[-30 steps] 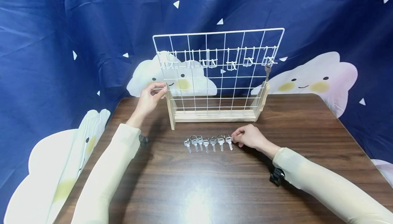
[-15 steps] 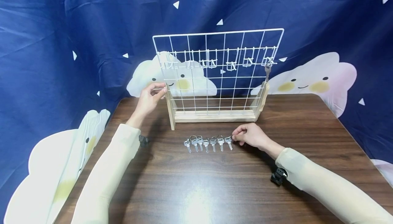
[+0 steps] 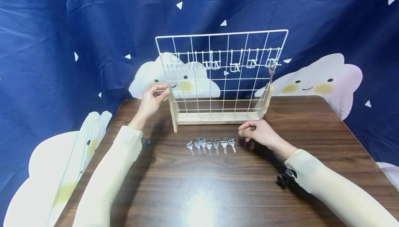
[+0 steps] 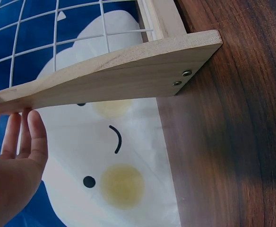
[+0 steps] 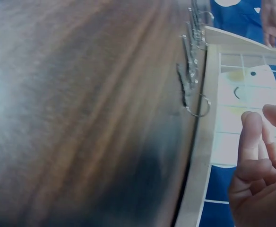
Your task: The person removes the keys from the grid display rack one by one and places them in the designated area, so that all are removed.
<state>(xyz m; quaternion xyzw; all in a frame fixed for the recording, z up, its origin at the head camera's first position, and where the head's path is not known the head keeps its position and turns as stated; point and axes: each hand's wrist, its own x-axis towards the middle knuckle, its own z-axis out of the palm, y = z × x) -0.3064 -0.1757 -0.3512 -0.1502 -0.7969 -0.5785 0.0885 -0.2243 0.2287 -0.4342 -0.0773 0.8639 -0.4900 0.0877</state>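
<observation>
My left hand [image 3: 150, 101] grips the left wooden side panel [image 3: 173, 112] of a white wire grid rack [image 3: 229, 78]. In the left wrist view, the fingers [image 4: 38, 137] are under the panel [image 4: 114, 80] and the thumb is over its top edge. My right hand [image 3: 259, 133] is just right of a row of several silver keys with rings, loosely bent and holding nothing. Nearest to it is the rightmost key [image 3: 232, 145], flat on the table. A gap shows between thumb and index finger [image 5: 250, 135] in the right wrist view.
White wire hooks [image 3: 235, 67] hang along the upper part of the grid. One key [image 3: 271, 75] hangs from the rightmost hook. The rack's wooden base bar [image 3: 215, 119] stands on the brown wooden table [image 3: 174, 185]. Behind is a blue curtain [image 3: 124, 16] with clouds.
My right hand has let go of the rightmost key's ring and moved up and right, away from the row. My left hand stays on the side panel.
</observation>
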